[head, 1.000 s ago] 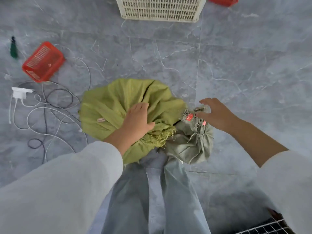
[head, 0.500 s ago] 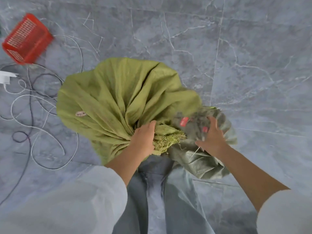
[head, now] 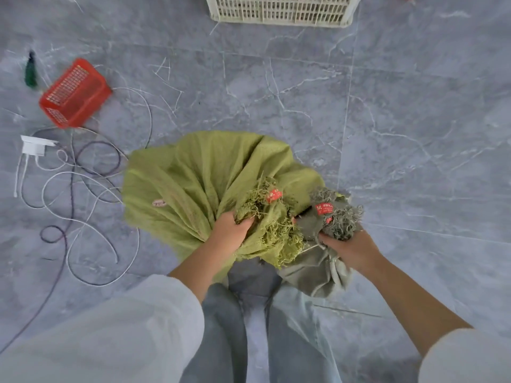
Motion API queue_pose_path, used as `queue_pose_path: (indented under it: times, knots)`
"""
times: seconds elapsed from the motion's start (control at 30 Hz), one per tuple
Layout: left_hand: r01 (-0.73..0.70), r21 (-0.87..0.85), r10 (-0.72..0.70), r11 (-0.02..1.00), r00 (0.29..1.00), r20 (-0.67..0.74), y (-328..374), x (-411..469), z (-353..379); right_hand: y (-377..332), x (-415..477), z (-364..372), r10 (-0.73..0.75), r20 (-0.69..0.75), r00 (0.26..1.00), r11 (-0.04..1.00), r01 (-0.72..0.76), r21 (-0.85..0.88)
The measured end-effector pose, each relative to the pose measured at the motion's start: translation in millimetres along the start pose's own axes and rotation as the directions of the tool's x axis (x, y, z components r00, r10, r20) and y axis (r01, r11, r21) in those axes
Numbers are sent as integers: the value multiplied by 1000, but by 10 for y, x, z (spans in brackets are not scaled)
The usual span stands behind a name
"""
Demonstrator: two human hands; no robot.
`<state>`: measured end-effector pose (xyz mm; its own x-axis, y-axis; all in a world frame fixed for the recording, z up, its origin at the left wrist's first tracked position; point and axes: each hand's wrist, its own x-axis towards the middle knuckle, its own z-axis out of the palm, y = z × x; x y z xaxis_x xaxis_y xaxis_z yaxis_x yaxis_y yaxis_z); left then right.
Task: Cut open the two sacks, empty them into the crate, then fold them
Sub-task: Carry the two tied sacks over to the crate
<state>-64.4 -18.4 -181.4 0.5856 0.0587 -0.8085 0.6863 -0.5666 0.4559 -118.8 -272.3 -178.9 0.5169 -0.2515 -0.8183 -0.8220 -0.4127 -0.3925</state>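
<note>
Looking down from head height, a person stands on a grey marbled floor [head: 414, 120] with two tied sacks at their feet. The left hand [head: 231, 233] has its fingers curled tight round the gathered neck of a large yellow-green sack [head: 193, 183], which bulges out across the floor ahead and to the left. The frayed top of that sack spills over the hand, and a small red tag [head: 273, 195] sits in the fringe. The right hand [head: 351, 250] grips the bunched neck of a smaller grey-green sack [head: 320, 275], just beside the first and touching it. It also has a frayed top with a red label [head: 324, 208]. Both sacks are closed, so their contents are hidden.

A white slatted crate [head: 279, 12] stands well ahead at the top edge. Only its near wall shows, and its inside cannot be seen. Far to the left lies a small red mesh basket [head: 73, 92]. Whether it holds anything cannot be told. Near it are a white plug [head: 34, 145] and loose loops of cable [head: 91, 217].
</note>
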Motion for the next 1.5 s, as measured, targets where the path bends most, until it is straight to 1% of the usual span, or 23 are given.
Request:
queue_pose_path:
  times: [0.07, 0.13, 0.17, 0.27, 0.4, 0.47, 0.57, 0.67, 0.77, 0.83, 0.9, 0.93, 1.0, 1.03, 1.13, 1.23, 1.37, 1.5]
  knots:
    - [-10, -28, 8, 1000, 997, -74, 96, -135, -91, -94, -111, -151, 1, 25, 1000, 997, 0, -73]
    - [-33, -36, 29, 999, 992, -125, 207, -254, -182, -145, -214, -282, -4, 5, 1000, 996, 5, -85]
    - [-51, -35, 45, 998, 989, -143, 280, -314, -235, -187, -275, -344, -8, -9, 1000, 998, 8, -68]
    - [-106, -68, 90, 992, 973, -211, 508, -481, -435, -359, -501, -524, -16, -52, 999, 997, 20, 76]
    - [-134, -167, 76, 977, 947, -311, 924, -666, -800, -604, -894, -813, -75, -106, 992, 985, 90, 149]
    - [-148, -170, 77, 974, 927, -366, 1150, -784, -1016, -748, -1103, -1046, -92, -146, 985, 977, 118, 179]
    - [-208, -182, 122, 961, 910, -397, 1466, -1061, -1272, -989, -1376, -1425, -134, -221, 966, 952, 187, 243]
    - [-282, -194, 180, 940, 890, -419, 1807, -1476, -1443, -1281, -1711, -1747, -245, -264, 933, 937, 298, 183]
    - [-362, -229, 217, 904, 848, -483, 2156, -1967, -1590, -1471, -2135, -2001, -348, -255, 902, 920, 381, 92]
    - [-404, -283, 217, 870, 828, -517, 2343, -2218, -1672, -1516, -2377, -2123, -384, -258, 887, 900, 422, 111]
    - [-417, -315, 215, 853, 829, -516, 2518, -2349, -1728, -1580, -2520, -2265, -414, -268, 870, 890, 448, 81]
    - [-418, -307, 218, 855, 828, -517, 2596, -2376, -1747, -1631, -2557, -2348, -424, -262, 867, 888, 455, 69]
    - [-415, -268, 230, 869, 819, -525, 2741, -2400, -1791, -1774, -2544, -2518, -432, -268, 861, 874, 473, 110]
    - [-417, -255, 239, 872, 819, -522, 2814, -2395, -1813, -1867, -2508, -2596, -426, -285, 859, 872, 474, 124]
    - [-441, -253, 267, 861, 816, -513, 3034, -2270, -1907, -2208, -2359, -2770, -397, -327, 858, 889, 448, 95]
    - [-443, -242, 277, 863, 816, -507, 3228, -2031, -2045, -2507, -2093, -2866, -380, -329, 865, 897, 432, 99]
    - [-408, -210, 285, 889, 849, -444, 3523, -1489, -2260, -2865, -1664, -2941, -311, -296, 903, 948, 316, -30]
    - [-341, -169, 262, 925, 893, -366, 3873, -842, -2445, -3298, -1203, -3044, -225, -339, 914, 974, 217, -63]
